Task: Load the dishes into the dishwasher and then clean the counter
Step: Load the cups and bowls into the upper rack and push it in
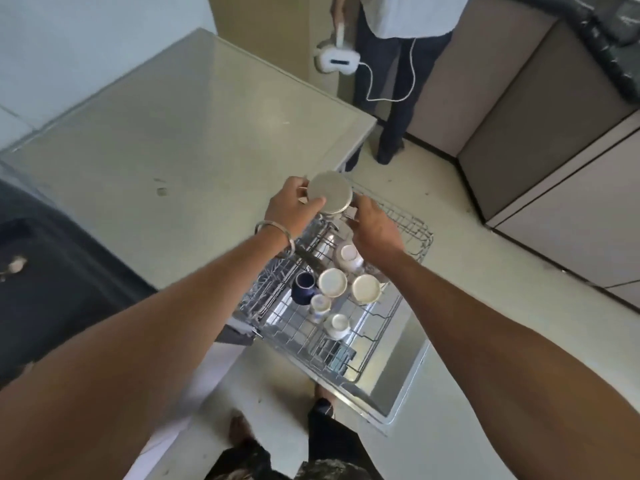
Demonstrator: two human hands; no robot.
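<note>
The pulled-out grey wire dishwasher rack (412, 233) sits at centre frame, above the open stainless dishwasher door (398, 386). Loaded upside down in the rack: a dark blue ceramic mug (303, 287) at 9 o'clock of the group, two round white cups (332, 282) (365, 288) side by side at its middle, a white cup (349, 256) at 12 o'clock, a small white cup (320, 306) and another white cup (337, 325) at 6 o'clock. The far section of the rack, at 1 o'clock, holds no visible items.

A round metal steel vessel (329, 192), base facing up, is held over the far end of the rack. The left hand (289, 209), with a metal bangle (275, 237) on the wrist, grips its left side, fingers curled round the rim. The right hand (375, 230) holds the right side; fingers are curled at the vessel, though the exact contact is partly hidden.

The pale grey-green glass-topped surface (190, 133) extends from 9 to 12 o'clock, with small marks near its near edge; its corner lies close to the vessel. A dark counter (52, 271) with a metal spoon (15, 265) lies at 9 o'clock. Beige cabinets (554, 150) stand at 2 o'clock. A second person (398, 81) stands at 12 o'clock holding a white device with cable (337, 60). Open pale floor (467, 289) runs between rack and cabinets.
</note>
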